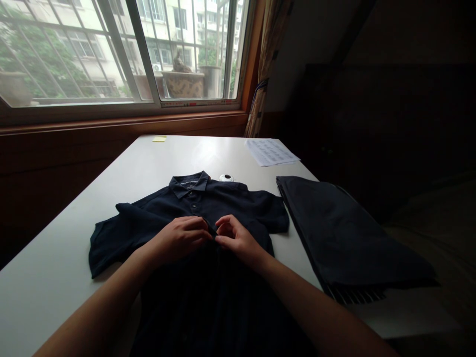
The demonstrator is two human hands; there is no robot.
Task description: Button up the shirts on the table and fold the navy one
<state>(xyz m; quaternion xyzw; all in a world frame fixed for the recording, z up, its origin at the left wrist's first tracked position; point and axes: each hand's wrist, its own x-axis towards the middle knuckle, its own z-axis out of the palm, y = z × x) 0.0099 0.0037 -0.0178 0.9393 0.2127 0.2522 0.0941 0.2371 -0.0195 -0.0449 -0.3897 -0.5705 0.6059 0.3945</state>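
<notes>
a white table (67,248) carries a dark collared shirt (226,203), laid out at the clock's centre. around it: a yellow note (159,139) at eleven, a small black-and-white object (226,177) at twelve, printed papers (271,151) at one, layered dark cloth (345,233) at three.

Shirt (230,203): on the table (67,238)
Cloth pile (345,233): right of the shirt — along the table's right side
Papers (270,151): far right corner
Sticky note (159,139): far left corner
Disc (226,178): just behind the shirt
Window (122,54): beyond the table
</notes>
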